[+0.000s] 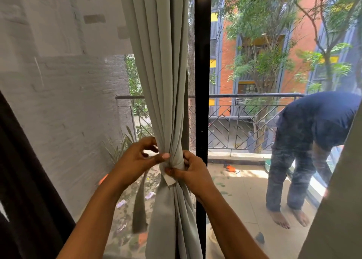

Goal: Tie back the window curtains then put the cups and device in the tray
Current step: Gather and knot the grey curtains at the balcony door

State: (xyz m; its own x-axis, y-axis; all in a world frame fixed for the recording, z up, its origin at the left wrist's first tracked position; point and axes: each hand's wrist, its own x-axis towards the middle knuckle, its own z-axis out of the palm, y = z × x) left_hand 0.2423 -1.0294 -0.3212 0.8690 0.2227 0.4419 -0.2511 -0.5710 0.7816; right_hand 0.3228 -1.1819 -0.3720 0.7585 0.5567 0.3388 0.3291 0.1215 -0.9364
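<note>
The gathered pale-green curtain [166,82] hung upright beside the black window frame [202,82], its knotted tie-back band [173,168] lying directly between the hands, left hand [137,158] pinching the band's left side, right hand [191,171] clamped on its right, equally near.

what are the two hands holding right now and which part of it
Both hands grip the grey curtain at its gathered waist: the left hand pinches the left side of the bunch, the right hand holds the knot-like fold there.
</note>
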